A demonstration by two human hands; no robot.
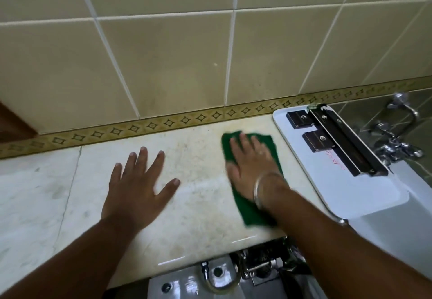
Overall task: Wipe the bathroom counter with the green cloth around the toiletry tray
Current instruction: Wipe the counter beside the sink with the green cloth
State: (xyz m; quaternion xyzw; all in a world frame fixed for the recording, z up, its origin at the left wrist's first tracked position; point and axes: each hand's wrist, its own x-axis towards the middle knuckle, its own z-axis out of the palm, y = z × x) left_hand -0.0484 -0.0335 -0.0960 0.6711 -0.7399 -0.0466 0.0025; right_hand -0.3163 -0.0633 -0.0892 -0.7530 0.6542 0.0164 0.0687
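The green cloth (251,210) lies flat on the cream marble counter (198,158), just left of the white toiletry tray (364,191). My right hand (253,161) presses palm-down on the cloth, fingers spread toward the wall, a metal bangle on the wrist. My left hand (138,182) rests flat on the bare counter to the left, fingers apart, holding nothing. The tray carries several dark boxes (314,141) and a long dark box along its far side.
A tiled wall with a patterned border strip (140,127) runs behind the counter. Chrome taps (397,144) stand right of the tray over a white basin (397,226). Below the counter's front edge are a white fixture and chrome fittings (224,275).
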